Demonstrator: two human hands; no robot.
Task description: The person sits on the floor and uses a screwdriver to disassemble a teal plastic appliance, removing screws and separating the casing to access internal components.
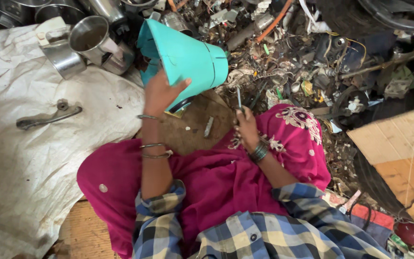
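**Teal bucket held tilted over a scrap heap**

The left hand grips the broken rim of a teal plastic bucket, thumb on the outside wall, fingers hidden behind the torn edge. The bucket lies tipped on its side above the lap, its mouth turned away to the upper left, so its inside cannot be seen. Dark lines run down its wall and the rim is jagged.

The right hand is closed around a thin metal tool that points upward, its tip just below the bucket's base.

Behind the bucket stand several steel cups and pots; the nearest cup faces the camera and looks empty.

To the left a white sheet spreads wide and mostly bare, with only a grey metal handle lying on it. To the right the ground is crowded with a scrap pile of wires, small metal parts and bits of plastic, reaching right up to the knee. A flattened brown cardboard box closes off the right edge.

A pink cloth covers the lap.
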